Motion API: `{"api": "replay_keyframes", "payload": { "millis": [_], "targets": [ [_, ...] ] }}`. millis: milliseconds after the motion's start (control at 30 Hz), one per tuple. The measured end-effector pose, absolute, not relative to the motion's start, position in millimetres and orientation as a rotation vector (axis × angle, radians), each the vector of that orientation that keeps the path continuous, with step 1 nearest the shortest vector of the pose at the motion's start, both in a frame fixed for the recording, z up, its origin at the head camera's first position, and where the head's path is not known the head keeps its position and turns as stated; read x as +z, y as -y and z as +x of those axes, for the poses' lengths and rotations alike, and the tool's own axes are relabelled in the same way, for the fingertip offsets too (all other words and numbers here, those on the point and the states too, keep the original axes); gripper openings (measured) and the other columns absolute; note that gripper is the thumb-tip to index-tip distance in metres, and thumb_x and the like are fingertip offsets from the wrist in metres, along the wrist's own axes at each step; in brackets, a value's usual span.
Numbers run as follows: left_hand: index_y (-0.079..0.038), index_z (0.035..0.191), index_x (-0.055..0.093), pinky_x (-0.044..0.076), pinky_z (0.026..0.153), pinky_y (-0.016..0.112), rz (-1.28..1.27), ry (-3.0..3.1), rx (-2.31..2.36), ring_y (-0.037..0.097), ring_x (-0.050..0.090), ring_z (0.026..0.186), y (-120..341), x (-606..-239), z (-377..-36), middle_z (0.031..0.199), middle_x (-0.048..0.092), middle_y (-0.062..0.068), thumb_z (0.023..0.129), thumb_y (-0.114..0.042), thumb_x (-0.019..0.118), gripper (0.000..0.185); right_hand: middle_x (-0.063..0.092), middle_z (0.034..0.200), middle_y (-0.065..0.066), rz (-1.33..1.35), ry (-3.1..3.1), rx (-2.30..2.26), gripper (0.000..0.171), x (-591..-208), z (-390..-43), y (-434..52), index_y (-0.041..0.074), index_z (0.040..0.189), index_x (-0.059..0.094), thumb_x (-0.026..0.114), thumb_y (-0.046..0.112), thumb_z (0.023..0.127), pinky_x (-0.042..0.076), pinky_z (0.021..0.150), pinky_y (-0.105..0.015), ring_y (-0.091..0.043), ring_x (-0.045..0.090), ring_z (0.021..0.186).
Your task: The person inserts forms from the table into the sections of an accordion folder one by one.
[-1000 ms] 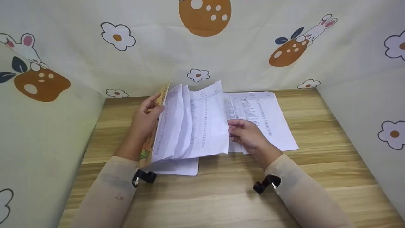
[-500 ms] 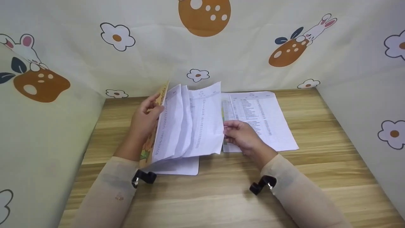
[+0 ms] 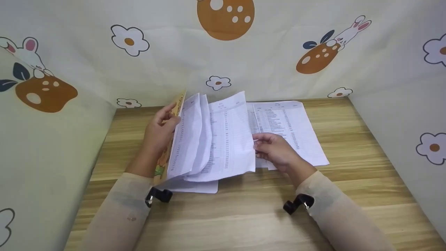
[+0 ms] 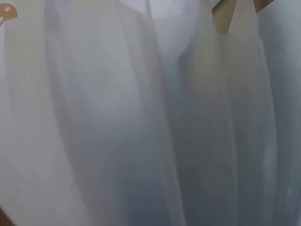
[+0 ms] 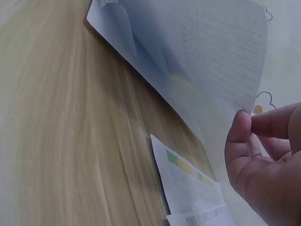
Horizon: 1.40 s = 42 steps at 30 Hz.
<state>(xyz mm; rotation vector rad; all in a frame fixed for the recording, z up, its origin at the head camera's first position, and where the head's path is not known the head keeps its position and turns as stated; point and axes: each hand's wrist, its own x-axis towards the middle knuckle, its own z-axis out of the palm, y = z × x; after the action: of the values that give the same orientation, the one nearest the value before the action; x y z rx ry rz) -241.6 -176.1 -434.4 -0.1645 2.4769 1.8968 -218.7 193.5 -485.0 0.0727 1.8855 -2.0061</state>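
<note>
My left hand (image 3: 158, 134) grips the edge of a tilted orange-and-yellow booklet cover (image 3: 163, 165), thumb on the inner side. Several loose printed pages fan out from it. Between thumb and fingertips, my right hand (image 3: 277, 150) pinches the outer edge of one printed page (image 3: 235, 139). The right wrist view shows that pinch at the corner of the lined page (image 5: 225, 47), raised off the table. White pages (image 4: 108, 94) fill the left wrist view, blurred and close. Beneath the raised pages lies a flat white sheet (image 3: 204, 184).
Behind my right hand, printed sheets (image 3: 306, 139) lie overlapping on the wooden table (image 3: 244, 219); coloured blocks (image 5: 183, 165) show on one of them. A patterned curtain (image 3: 174, 66) stands along the back and both sides.
My right hand shifted slightly left, then moved back right and a little down, drawing the pinched page wider and flatter. The left hand and cover stay in place.
</note>
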Motion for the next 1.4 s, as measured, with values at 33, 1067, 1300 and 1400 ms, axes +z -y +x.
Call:
{"api": "replay_keyframes", "payload": {
  "millis": [33, 1067, 1300, 1400],
  "targets": [
    [-0.042, 0.157, 0.051, 0.056, 0.091, 0.032, -0.161, -2.482, 1.897, 0.022, 0.058, 0.114, 176.4, -434.7, -241.3, 0.133, 0.050, 0.003, 0.103, -0.038, 0.061, 0.055, 0.071, 0.099, 0.000, 0.068, -1.886, -2.004, 0.041, -484.6, -218.5, -193.6, -0.006, 0.141, 0.060, 0.062, -0.002, 0.100, 0.060, 0.077, -0.025, -0.013, 0.069, 0.084],
    [-0.038, 0.159, 0.050, 0.056, 0.096, 0.040, -0.114, -2.471, 1.913, 0.027, 0.057, 0.117, 172.2, -435.4, -241.3, 0.131, 0.050, 0.005, 0.104, -0.034, 0.060, 0.056, 0.065, 0.097, -0.005, 0.087, -1.859, -2.049, 0.050, -503.1, -238.2, -113.5, 0.006, 0.146, 0.063, 0.063, -0.007, 0.097, 0.057, 0.072, -0.027, -0.015, 0.068, 0.080],
    [-0.041, 0.159, 0.050, 0.057, 0.099, 0.043, -0.146, -2.453, 1.917, 0.030, 0.058, 0.122, 172.4, -435.4, -241.2, 0.133, 0.050, 0.004, 0.103, -0.037, 0.061, 0.057, 0.067, 0.095, -0.006, 0.063, -1.885, -2.045, 0.053, -510.5, -238.4, -98.0, 0.008, 0.146, 0.064, 0.065, -0.008, 0.095, 0.058, 0.073, -0.031, -0.016, 0.067, 0.078],
    [-0.041, 0.159, 0.049, 0.056, 0.101, 0.045, -0.142, -2.442, 1.919, 0.031, 0.058, 0.124, 172.1, -434.9, -240.9, 0.133, 0.050, 0.003, 0.103, -0.037, 0.061, 0.057, 0.067, 0.092, -0.004, 0.041, -1.885, -2.042, 0.053, -511.5, -239.0, -91.9, 0.007, 0.145, 0.065, 0.064, -0.009, 0.095, 0.058, 0.071, -0.030, -0.016, 0.066, 0.077]
  ]
}}
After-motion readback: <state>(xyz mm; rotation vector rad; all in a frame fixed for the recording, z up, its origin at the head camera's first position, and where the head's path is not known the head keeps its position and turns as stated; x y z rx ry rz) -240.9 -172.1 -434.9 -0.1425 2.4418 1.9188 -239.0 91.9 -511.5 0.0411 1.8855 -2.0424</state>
